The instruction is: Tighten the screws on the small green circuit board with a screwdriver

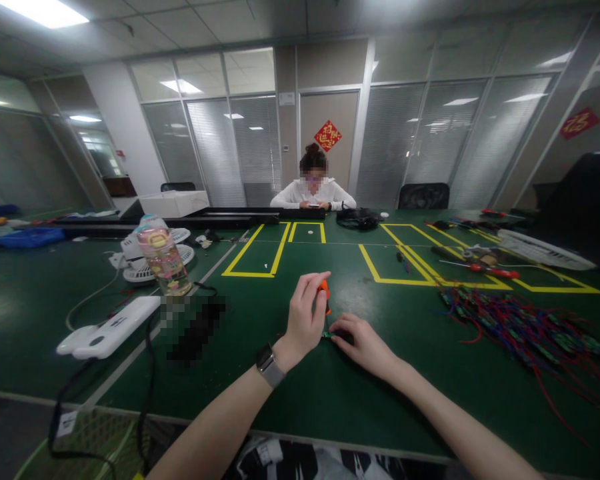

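Observation:
An orange-handled screwdriver [325,291] stands nearly upright in my left hand [306,313], whose fingers are closed around the handle. Its thin dark shaft points down to a small green circuit board [327,335] on the table. My right hand [359,341] pinches the right end of that board between thumb and fingertips. A short red wire seems to stick out on the board's left side, partly behind my left hand. The exact spot where the shaft meets the board is too small to make out.
Many red and blue wires with small green boards [525,327] lie in a heap at the right. Behind it are red-handled tools [495,271] and yellow tape outlines [400,281]. A bottle [164,260] and a white device [117,328] stand left. A person [313,190] sits opposite.

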Available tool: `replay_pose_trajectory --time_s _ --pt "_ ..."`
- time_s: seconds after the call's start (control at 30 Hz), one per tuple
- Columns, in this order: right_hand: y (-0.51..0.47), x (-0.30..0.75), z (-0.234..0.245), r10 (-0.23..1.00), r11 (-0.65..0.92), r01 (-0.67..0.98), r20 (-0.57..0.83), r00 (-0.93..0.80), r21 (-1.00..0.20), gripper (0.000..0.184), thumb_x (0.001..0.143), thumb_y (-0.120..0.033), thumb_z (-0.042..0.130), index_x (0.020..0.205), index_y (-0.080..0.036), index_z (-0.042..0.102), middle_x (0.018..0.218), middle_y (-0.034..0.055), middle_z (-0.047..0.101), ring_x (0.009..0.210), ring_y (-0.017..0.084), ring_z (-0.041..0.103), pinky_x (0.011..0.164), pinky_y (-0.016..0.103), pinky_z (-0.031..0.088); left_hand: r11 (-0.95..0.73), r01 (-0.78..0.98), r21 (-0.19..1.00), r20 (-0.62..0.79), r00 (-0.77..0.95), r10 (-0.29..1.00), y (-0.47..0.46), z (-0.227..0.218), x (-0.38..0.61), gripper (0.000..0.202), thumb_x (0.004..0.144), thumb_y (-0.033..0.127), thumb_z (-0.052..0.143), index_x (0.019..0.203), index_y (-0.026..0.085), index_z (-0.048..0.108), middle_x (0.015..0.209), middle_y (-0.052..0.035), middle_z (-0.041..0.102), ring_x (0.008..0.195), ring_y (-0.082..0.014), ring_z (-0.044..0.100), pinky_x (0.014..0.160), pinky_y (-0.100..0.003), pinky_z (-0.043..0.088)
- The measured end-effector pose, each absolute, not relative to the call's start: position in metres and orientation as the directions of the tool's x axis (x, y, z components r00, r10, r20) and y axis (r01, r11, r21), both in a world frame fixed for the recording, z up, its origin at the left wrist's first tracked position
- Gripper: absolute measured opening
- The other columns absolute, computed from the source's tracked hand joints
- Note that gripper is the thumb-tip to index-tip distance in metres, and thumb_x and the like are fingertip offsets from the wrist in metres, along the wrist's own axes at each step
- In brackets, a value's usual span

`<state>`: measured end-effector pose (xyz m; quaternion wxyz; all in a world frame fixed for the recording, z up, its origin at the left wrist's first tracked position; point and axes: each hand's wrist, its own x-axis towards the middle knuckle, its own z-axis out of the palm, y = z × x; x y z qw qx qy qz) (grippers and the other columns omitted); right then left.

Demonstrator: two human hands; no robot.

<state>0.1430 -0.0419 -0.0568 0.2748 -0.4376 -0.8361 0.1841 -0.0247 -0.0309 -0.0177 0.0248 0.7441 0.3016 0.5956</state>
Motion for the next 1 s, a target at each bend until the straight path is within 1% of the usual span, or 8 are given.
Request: replay_pose_trajectory --time_s 0.1,0.23,0.3,0.43,0.5,0.7,0.87,1.0 --pt "-0.0415 0.1428 -0.0566 0.833 0.548 0.628 0.296 -0.467 -0.553 0.016 0.085 -0.012 0.058 0.093 -0.017 0.070 0.092 0.0066 0.064 0.089 0.022 0.060 0.078 0.031 0.049 -0.824 0.408 0.393 0.872 0.117 0.475 -0.0314 -0.0186 -0.0235 0.033 0.099 0.017 0.036 0.128 0.019 0.051 0.111 -0.0088 0.059 0.102 -0.0176 0.057 0.089 -0.032 0.049" --pt "-0.0411 0.1426 -0.0576 0.832 0.550 0.625 0.299 -0.468 -0.553 0.016 0.085 -0.011 0.058 0.093 -0.017 0.070 0.092 0.0067 0.064 0.089 0.022 0.060 0.079 0.031 0.049 -0.812 0.462 0.357 0.891 0.094 0.445 -0.0295 -0.0178 -0.0245 0.027 0.096 0.022 0.049 0.121 0.019 0.057 0.098 -0.0064 0.058 0.091 -0.0175 0.057 0.079 -0.031 0.050" --pt "-0.0408 0.1427 -0.0583 0.832 0.550 0.624 0.301 -0.466 -0.555 0.015 0.085 -0.011 0.058 0.093 -0.017 0.070 0.092 0.0068 0.064 0.089 0.021 0.060 0.080 0.031 0.048 -0.802 0.476 0.361 0.887 0.092 0.453 -0.0297 -0.0173 -0.0249 0.026 0.095 0.024 0.050 0.119 0.019 0.058 0.098 -0.0064 0.057 0.090 -0.0177 0.057 0.078 -0.031 0.050" --pt "-0.0399 0.1428 -0.0595 0.827 0.558 0.619 0.309 -0.470 -0.552 0.015 0.085 -0.012 0.058 0.093 -0.017 0.070 0.093 0.0070 0.064 0.089 0.021 0.060 0.080 0.031 0.049 -0.811 0.438 0.388 0.867 0.125 0.483 -0.0312 -0.0171 -0.0241 0.033 0.099 0.020 0.037 0.129 0.020 0.052 0.112 -0.0099 0.058 0.104 -0.0195 0.057 0.089 -0.035 0.049" --pt "-0.0395 0.1428 -0.0596 0.825 0.562 0.621 0.310 -0.473 -0.547 0.014 0.085 -0.012 0.058 0.092 -0.017 0.069 0.092 0.0067 0.064 0.089 0.021 0.060 0.080 0.031 0.049 -0.816 0.434 0.383 0.869 0.131 0.478 -0.0307 -0.0172 -0.0236 0.034 0.099 0.018 0.036 0.129 0.020 0.052 0.114 -0.0099 0.059 0.105 -0.0196 0.056 0.091 -0.036 0.049" --pt "-0.0411 0.1423 -0.0573 0.834 0.548 0.632 0.294 -0.468 -0.548 0.016 0.085 -0.012 0.058 0.093 -0.018 0.070 0.092 0.0067 0.064 0.089 0.021 0.060 0.080 0.031 0.049 -0.796 0.486 0.361 0.880 0.105 0.463 -0.0288 -0.0180 -0.0248 0.024 0.094 0.025 0.052 0.117 0.020 0.060 0.097 -0.0059 0.055 0.089 -0.0174 0.056 0.077 -0.030 0.050" --pt "-0.0416 0.1423 -0.0564 0.835 0.546 0.636 0.292 -0.466 -0.546 0.015 0.086 -0.012 0.058 0.094 -0.017 0.070 0.092 0.0070 0.064 0.088 0.021 0.060 0.079 0.031 0.049 -0.820 0.429 0.379 0.869 0.139 0.474 -0.0309 -0.0157 -0.0244 0.033 0.099 0.019 0.040 0.129 0.020 0.052 0.112 -0.0089 0.058 0.104 -0.0186 0.057 0.089 -0.034 0.049" --pt "-0.0412 0.1425 -0.0572 0.833 0.549 0.637 0.297 -0.466 -0.541 0.015 0.085 -0.012 0.059 0.093 -0.017 0.070 0.091 0.0068 0.064 0.088 0.022 0.060 0.079 0.031 0.048 -0.820 0.450 0.354 0.892 0.100 0.440 -0.0278 -0.0150 -0.0249 0.022 0.094 0.022 0.052 0.114 0.020 0.061 0.093 -0.0044 0.059 0.087 -0.0163 0.058 0.077 -0.029 0.050"
